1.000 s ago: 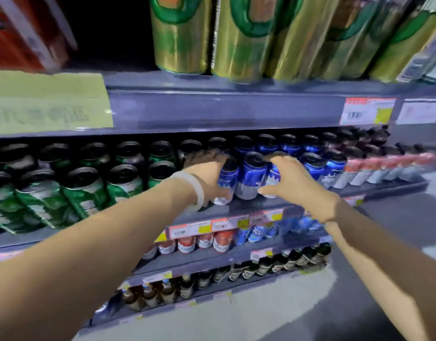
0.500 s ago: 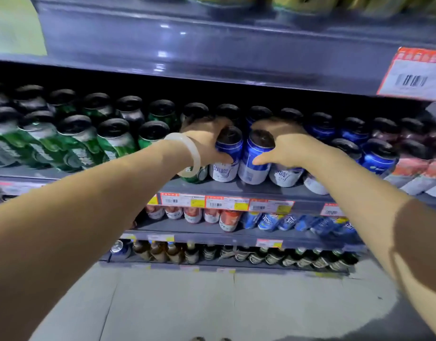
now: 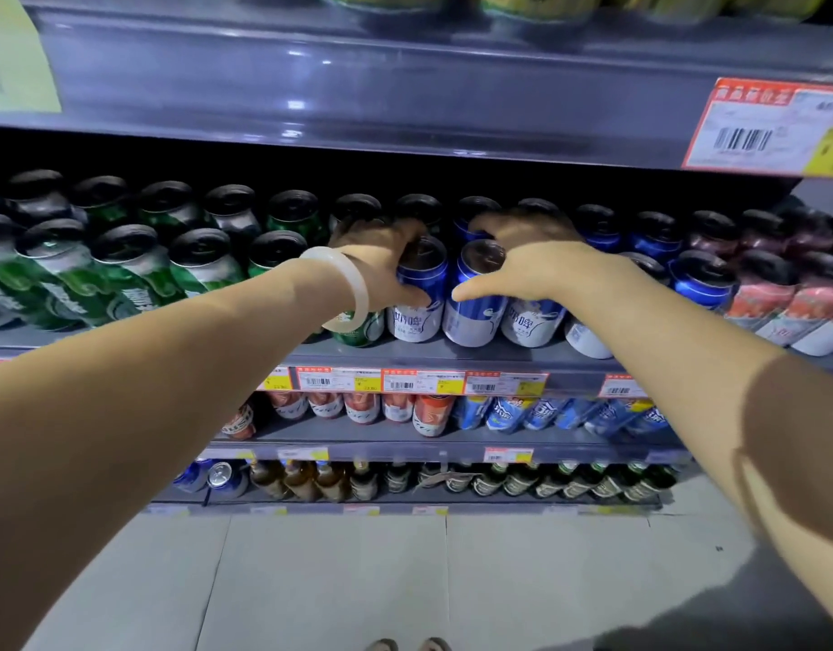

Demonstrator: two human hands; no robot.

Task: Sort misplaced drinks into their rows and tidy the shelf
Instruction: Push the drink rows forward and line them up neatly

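A person reaches both arms to a middle shelf [image 3: 452,357] of cans. The left hand [image 3: 381,260], wearing a pale bangle [image 3: 353,293], grips a blue can [image 3: 419,293] at the front. The right hand [image 3: 527,265] curls over the neighbouring blue cans [image 3: 475,303]. Green cans [image 3: 123,270] stand left, pink cans [image 3: 790,303] right.

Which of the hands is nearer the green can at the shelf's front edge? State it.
Left. The left hand sits right above the green can, its wrist over it; the right hand is farther right, across two blue-and-white cans.
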